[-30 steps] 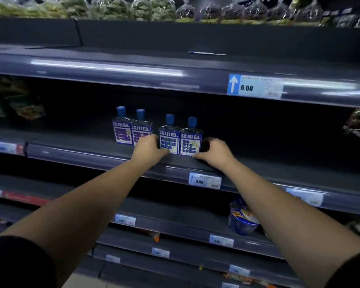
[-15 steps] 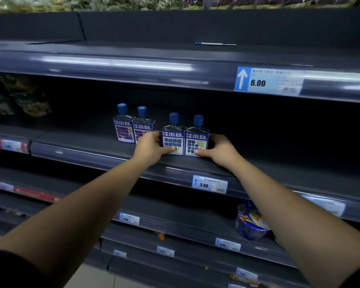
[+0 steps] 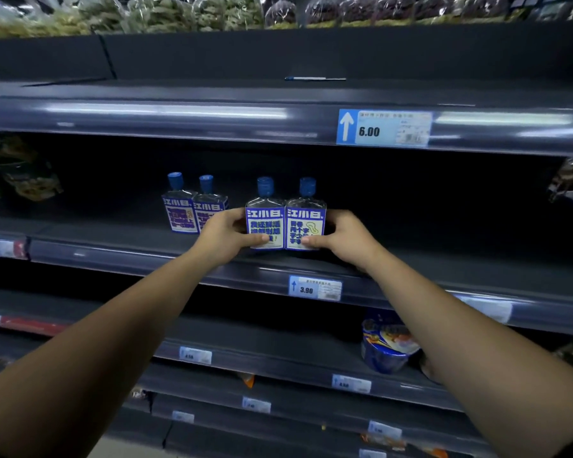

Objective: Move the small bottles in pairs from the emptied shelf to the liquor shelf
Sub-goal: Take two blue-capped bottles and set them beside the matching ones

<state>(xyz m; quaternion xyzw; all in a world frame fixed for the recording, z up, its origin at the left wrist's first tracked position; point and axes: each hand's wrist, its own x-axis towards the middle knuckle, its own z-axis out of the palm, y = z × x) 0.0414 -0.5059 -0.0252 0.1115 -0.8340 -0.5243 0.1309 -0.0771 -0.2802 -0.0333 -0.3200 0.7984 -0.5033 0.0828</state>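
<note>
Two bare arms reach into a dark grey metal supermarket shelf [image 3: 113, 249], where four small clear glass bottles with blue screw caps and blue-and-white printed labels stand upright in two pairs. The left hand [image 3: 224, 241] wraps the left side of the left bottle of the right-hand pair [image 3: 265, 223], its thumb lying across the lower front of the label; the right hand [image 3: 343, 238] mirrors it on the right bottle of that pair [image 3: 305, 223], thumb on the lower label. The two held bottles touch side by side, pressed together between the hands near the shelf's front edge; whether their bases rest on the shelf cannot be told. Each grip is closed firmly on its own bottle. The second pair of small blue-capped bottles [image 3: 192, 209] stands just to the left and a little farther back, untouched, its right bottle partly hidden behind the left hand. A white and blue price tag reading 3.90 [image 3: 315, 288] sits on the shelf edge below the hands, and a larger one reading 6.00 [image 3: 384, 128] on the shelf edge above. On the next shelf down, to the right, lies a blue round instant-noodle tub [image 3: 386, 350], tilted. Clear bags of dried goods [image 3: 179, 11] line the top shelf.
</note>
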